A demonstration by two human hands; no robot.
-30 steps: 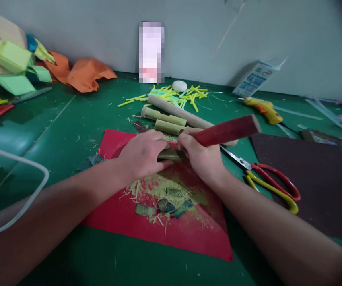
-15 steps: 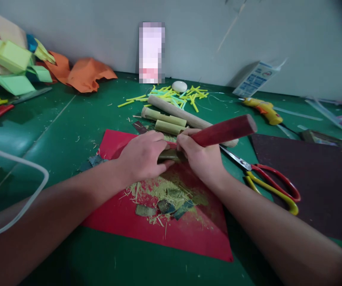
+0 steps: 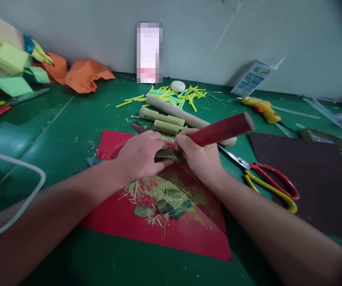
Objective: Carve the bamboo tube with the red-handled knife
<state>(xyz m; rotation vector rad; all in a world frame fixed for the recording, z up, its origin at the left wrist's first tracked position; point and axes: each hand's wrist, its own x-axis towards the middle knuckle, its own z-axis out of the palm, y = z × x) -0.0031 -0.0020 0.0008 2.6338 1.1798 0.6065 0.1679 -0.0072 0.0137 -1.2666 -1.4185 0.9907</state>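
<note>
My left hand [image 3: 142,155] is closed around a short greenish-brown bamboo piece [image 3: 168,155], held low over a red sheet [image 3: 123,224]. A tool with a thick dark red wooden handle [image 3: 223,129] is gripped in my right hand [image 3: 199,153]; the handle slants up to the right. Its working end is hidden by the fingers at the bamboo, so its kind does not show. Pale shavings [image 3: 156,188] and several dark green peelings [image 3: 165,206] lie on the sheet below my hands. Two cut bamboo pieces [image 3: 162,116] rest just beyond.
Red-and-yellow-handled scissors [image 3: 244,163] lie right of my right hand, partly on a dark sheet [image 3: 308,178]. Behind are a wooden rod [image 3: 185,115], yellow strips [image 3: 195,101], a white oval object [image 3: 177,86] and a yellow glue gun [image 3: 262,109]. A white cable [image 3: 38,188] crosses at left.
The red handle has dipped slightly and shifted a little left, beyond a slight leftward shift of the whole view. Both hands keep their holds at the bamboo.
</note>
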